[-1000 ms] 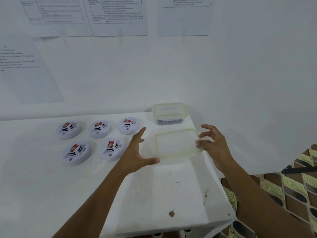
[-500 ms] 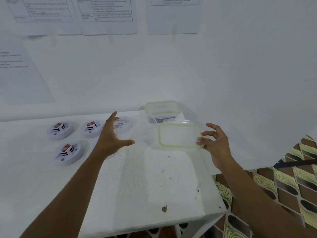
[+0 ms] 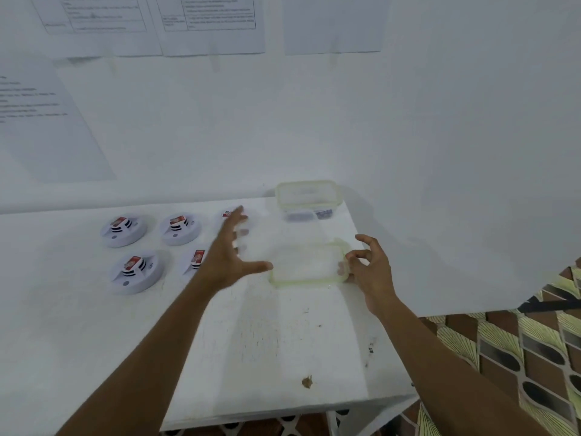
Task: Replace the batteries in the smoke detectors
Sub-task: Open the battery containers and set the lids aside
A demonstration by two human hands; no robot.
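— Nearest the front edge of the desk (image 3: 94,357)?
— Only a brown speck (image 3: 307,382), right of middle.
— Further in?
— Left hand (image 3: 226,262) over the middle of the desk, open, fingers spread and blurred, thumb stretched toward the left end of a clear green-rimmed piece (image 3: 309,265). Touching it or not, cannot tell.
— Lid or shallow box?
— Cannot tell. Close to the right edge of the desk, pinched at its right end by the right hand (image 3: 372,273), thumb and fingertips curled onto the rim.
— And the smoke detectors (image 3: 135,272)?
— Five, white and round, each with a red-labelled block on top, in two rows on the left half toward the far edge. Three in full view, two partly hidden behind the left hand.
— Far right corner?
— Clear container (image 3: 308,196) with a green-rimmed top, small dark items (image 3: 325,214) inside, just beyond the pinched piece.
— Beyond the desk?
— White wall (image 3: 314,121) with printed sheets (image 3: 213,23)
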